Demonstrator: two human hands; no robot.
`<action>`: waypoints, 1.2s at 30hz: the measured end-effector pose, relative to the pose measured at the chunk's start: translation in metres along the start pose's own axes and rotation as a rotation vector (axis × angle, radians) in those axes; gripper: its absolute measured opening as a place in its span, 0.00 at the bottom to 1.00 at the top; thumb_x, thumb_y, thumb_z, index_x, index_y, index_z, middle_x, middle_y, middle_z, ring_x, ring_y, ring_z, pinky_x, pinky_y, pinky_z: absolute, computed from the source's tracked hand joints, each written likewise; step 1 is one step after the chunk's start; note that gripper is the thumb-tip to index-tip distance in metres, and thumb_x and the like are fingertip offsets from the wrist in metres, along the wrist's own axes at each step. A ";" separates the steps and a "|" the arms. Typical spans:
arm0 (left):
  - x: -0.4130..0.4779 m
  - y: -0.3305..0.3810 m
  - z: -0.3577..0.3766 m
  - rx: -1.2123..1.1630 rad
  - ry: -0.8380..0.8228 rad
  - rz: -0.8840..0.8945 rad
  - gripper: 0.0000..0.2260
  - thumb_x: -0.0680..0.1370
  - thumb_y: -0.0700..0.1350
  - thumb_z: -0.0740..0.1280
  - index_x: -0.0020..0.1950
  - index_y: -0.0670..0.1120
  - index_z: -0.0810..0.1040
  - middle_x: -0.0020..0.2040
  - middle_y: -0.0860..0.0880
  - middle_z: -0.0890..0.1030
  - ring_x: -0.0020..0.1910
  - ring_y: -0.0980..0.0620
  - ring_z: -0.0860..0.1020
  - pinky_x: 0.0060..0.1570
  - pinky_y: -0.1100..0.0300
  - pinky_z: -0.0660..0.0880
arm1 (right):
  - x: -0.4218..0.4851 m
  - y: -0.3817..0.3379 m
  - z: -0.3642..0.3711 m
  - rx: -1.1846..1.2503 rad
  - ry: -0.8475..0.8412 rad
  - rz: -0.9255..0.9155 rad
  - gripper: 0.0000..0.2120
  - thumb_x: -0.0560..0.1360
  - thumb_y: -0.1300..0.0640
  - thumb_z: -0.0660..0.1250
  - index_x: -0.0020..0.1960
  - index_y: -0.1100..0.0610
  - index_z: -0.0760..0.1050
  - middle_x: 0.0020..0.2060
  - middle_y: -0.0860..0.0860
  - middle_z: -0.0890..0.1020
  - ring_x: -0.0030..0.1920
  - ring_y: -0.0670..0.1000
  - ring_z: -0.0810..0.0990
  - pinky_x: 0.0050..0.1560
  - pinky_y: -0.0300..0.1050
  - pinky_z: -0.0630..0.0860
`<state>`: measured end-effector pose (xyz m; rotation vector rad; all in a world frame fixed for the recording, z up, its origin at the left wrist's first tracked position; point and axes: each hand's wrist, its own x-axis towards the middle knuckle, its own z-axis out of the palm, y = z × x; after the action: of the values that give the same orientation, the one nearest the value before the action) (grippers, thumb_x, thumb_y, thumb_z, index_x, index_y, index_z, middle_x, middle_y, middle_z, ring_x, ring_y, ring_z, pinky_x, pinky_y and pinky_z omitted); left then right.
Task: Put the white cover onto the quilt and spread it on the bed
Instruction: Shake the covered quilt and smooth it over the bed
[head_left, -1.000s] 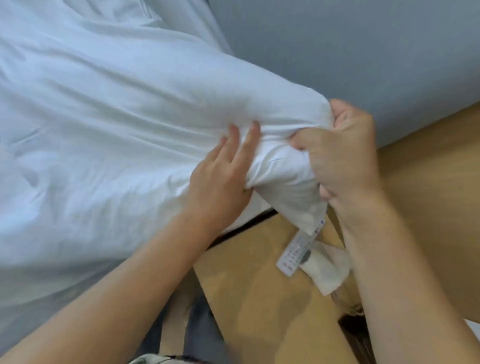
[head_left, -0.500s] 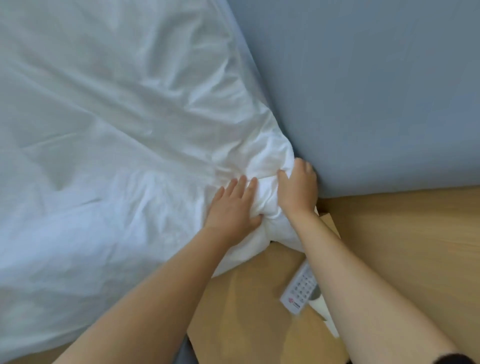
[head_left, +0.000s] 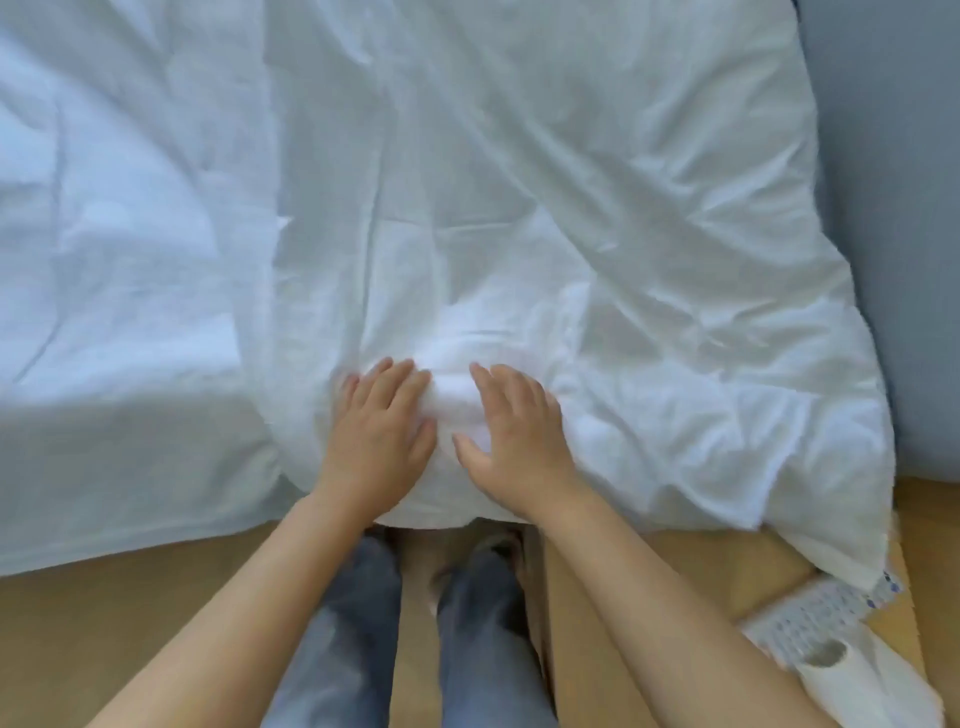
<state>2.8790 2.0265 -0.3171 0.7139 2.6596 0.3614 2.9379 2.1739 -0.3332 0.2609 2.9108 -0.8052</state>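
Pressing flat on the white cover (head_left: 519, 218), the left hand (head_left: 382, 431) and right hand (head_left: 511, 431) lie side by side at the near edge of the bed (head_left: 104, 270). Their fingers are straight, slightly spread, and hold nothing. The cover is rumpled across the right part of the bed, and the quilt is probably hidden inside it. Its lower right corner droops toward the floor (head_left: 130, 623), close to a remote control (head_left: 821, 618). The step looks like smoothing. To do it well, sweep the palms outward from the middle with light, even pressure, chasing the creases to the edges. Then lift the hanging corner onto the mattress rather than dragging the whole cover.
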 end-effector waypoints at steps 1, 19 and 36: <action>-0.009 -0.023 -0.010 0.001 0.034 -0.068 0.23 0.73 0.49 0.57 0.60 0.36 0.77 0.60 0.37 0.78 0.61 0.35 0.75 0.60 0.38 0.68 | 0.005 -0.020 0.011 -0.038 -0.048 -0.031 0.33 0.62 0.42 0.66 0.63 0.58 0.71 0.55 0.59 0.79 0.53 0.61 0.79 0.52 0.58 0.76; -0.030 -0.200 -0.042 -1.613 0.050 -1.435 0.45 0.65 0.70 0.69 0.72 0.43 0.63 0.67 0.45 0.70 0.64 0.43 0.72 0.54 0.45 0.74 | 0.070 -0.194 0.096 -0.422 -0.108 -0.119 0.32 0.58 0.53 0.79 0.58 0.63 0.76 0.51 0.60 0.79 0.50 0.62 0.79 0.46 0.55 0.78; -0.086 -0.194 -0.079 -1.575 0.432 -0.920 0.05 0.78 0.47 0.66 0.46 0.46 0.77 0.41 0.52 0.80 0.38 0.61 0.78 0.42 0.63 0.75 | 0.091 -0.196 0.076 -0.206 -0.080 -0.273 0.09 0.70 0.58 0.53 0.31 0.56 0.62 0.26 0.49 0.66 0.27 0.53 0.63 0.32 0.44 0.62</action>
<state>2.8333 1.8067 -0.2866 -1.0585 1.7331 1.9743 2.8158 1.9815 -0.3136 -0.1857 2.9590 -0.5249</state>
